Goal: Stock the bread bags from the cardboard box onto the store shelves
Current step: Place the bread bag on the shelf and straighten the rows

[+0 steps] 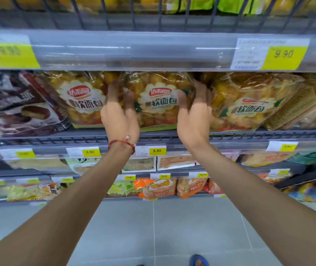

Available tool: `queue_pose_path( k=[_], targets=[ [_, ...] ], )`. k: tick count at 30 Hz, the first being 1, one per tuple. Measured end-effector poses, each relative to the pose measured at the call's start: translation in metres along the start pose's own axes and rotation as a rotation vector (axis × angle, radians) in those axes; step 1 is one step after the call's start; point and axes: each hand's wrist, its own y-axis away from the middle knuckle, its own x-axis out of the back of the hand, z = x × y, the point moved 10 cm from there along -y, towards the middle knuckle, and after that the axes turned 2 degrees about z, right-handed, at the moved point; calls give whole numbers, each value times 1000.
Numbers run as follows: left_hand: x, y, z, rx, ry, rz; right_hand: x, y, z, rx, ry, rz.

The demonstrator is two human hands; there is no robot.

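Observation:
A clear bread bag (158, 104) with golden rolls and a white flower-shaped label stands on the grey shelf (249, 134) at chest height. My left hand (119, 114) grips its left edge and my right hand (194, 114) grips its right edge, fingers curled behind it. One like bread bag (80, 100) stands just to its left and another (249, 104) just to its right, both touching it. The cardboard box is not in view.
A dark chocolate-cake bag (19, 106) fills the shelf's left end, a golden striped bag (303, 108) the right. The upper shelf's price rail (134, 50) hangs low over the bags. Lower shelves hold other snack packs (157, 189). Grey floor tiles (153, 227) lie below.

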Motion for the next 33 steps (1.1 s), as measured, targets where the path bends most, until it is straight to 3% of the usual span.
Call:
queue_pose_path(
  k=[5, 9, 12, 18, 22, 29, 33],
  targets=[
    [6, -6, -4, 9, 125, 15, 20, -4, 5, -85, 12, 201],
    [6, -21, -22, 99, 244, 59, 25, -7, 5, -143, 28, 226],
    [12, -21, -15, 79, 195, 66, 25, -7, 7, -185, 26, 224],
    [21, -21, -5, 72, 113, 123, 29, -6, 8, -182, 36, 178],
    [14, -11, -1, 58, 70, 60, 30, -7, 11, -141, -28, 184],
    [0, 20, -25, 48, 57, -124, 2, 6, 33, -152, 149, -127],
    [2, 19, -28, 38, 32, -99, 0, 4, 43, -126, 148, -85]
  ],
)
